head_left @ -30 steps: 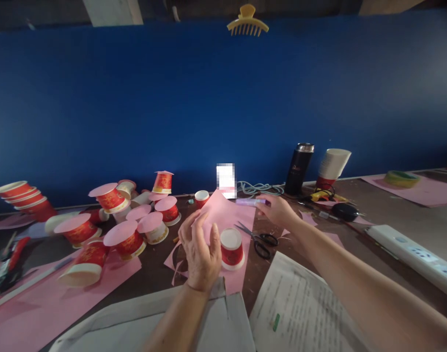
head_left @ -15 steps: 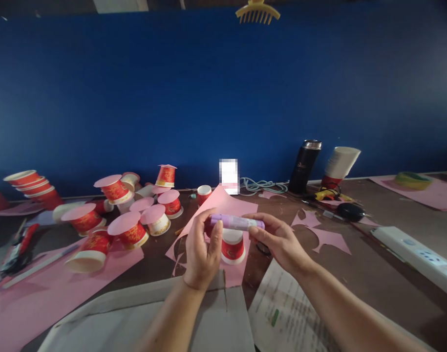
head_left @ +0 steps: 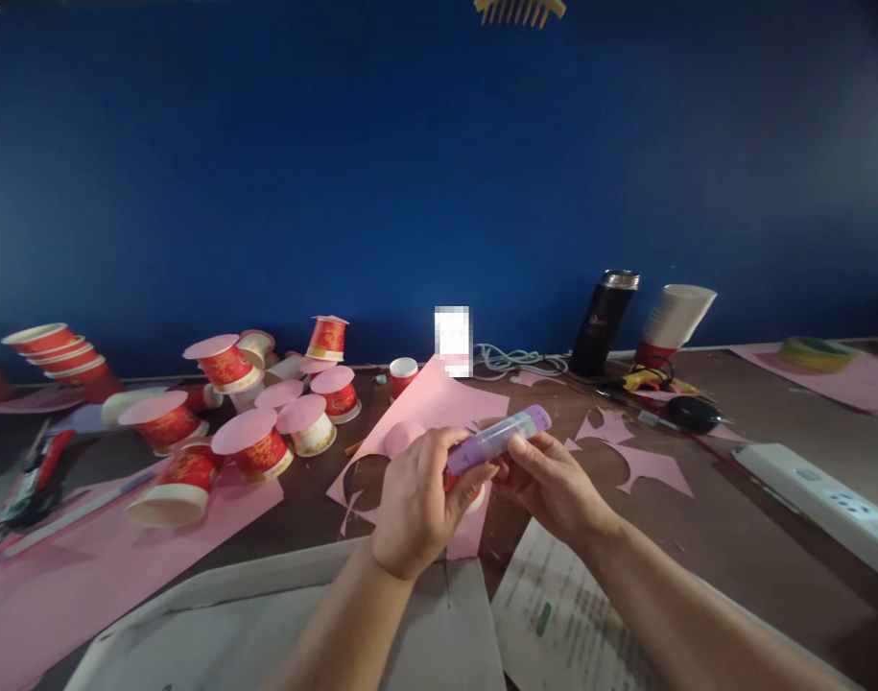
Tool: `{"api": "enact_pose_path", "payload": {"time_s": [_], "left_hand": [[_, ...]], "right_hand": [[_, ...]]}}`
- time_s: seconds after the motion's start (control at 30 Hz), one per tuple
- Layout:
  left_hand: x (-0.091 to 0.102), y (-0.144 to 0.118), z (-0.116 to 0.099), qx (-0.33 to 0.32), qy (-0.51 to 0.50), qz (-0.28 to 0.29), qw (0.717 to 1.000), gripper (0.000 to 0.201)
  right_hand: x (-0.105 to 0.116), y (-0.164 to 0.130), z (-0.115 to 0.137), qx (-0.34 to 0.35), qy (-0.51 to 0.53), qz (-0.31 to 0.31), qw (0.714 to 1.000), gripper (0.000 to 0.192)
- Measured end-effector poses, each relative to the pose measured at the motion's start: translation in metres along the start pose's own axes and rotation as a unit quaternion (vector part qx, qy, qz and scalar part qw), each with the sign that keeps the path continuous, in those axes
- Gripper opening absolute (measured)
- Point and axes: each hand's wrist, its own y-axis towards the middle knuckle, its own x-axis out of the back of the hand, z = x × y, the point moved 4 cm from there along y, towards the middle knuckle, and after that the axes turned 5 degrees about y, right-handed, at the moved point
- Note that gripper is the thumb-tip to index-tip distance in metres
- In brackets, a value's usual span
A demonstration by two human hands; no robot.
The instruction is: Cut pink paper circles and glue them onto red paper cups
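Both hands hold a purple glue stick [head_left: 497, 440] with a clear middle, tilted so its right end is higher. My left hand [head_left: 420, 504] is closed around its lower left end. Thumb and fingers of my right hand [head_left: 562, 488] grip it nearer the upper right end. Below and behind my fingers a red and white paper cup [head_left: 474, 501] is mostly hidden. It stands over a pink paper sheet [head_left: 442, 398] with cut edges. A pink paper disc [head_left: 402, 439] lies just beyond my left hand.
On the left are several red paper cups [head_left: 260, 459] topped with pink discs, and a utility knife [head_left: 42, 470]. A black flask [head_left: 605, 324], stacked cups [head_left: 676, 321], pink scraps [head_left: 651, 468] and a power strip [head_left: 819, 499] are on the right. A printed sheet [head_left: 554, 614] lies in front.
The glue stick has gone from nearly level to tilted, right end up. My hands have come closer together, and the left has shifted right. The cup is now more covered.
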Motion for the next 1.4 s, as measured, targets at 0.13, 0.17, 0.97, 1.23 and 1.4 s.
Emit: {"api": "enact_pose_path", "payload": {"time_s": [0.13,0.17,0.97,1.23,1.4], "left_hand": [[0.003,0.004,-0.007,-0.029,0.051,0.012,0.998,0.026],[0.005,0.005,-0.009,-0.032,0.072,0.005,0.997,0.027],[0.016,-0.008,0.01,0.116,0.087,-0.128,0.981,0.023],[0.002,-0.008,0.036,0.282,-0.031,-0.069,0.956,0.023],[-0.013,-0.01,0.045,0.311,-0.071,-0.021,0.948,0.021]], "right_hand": [[-0.005,-0.005,-0.003,0.025,-0.053,0.002,0.998,0.03],[-0.006,-0.007,-0.003,0.043,-0.063,-0.007,0.997,0.03],[0.053,0.016,0.045,0.187,0.051,-0.229,0.954,0.031],[0.04,0.008,0.002,0.168,-0.141,-0.177,0.959,0.032],[0.033,0.002,0.004,0.18,-0.238,-0.15,0.943,0.028]]}}
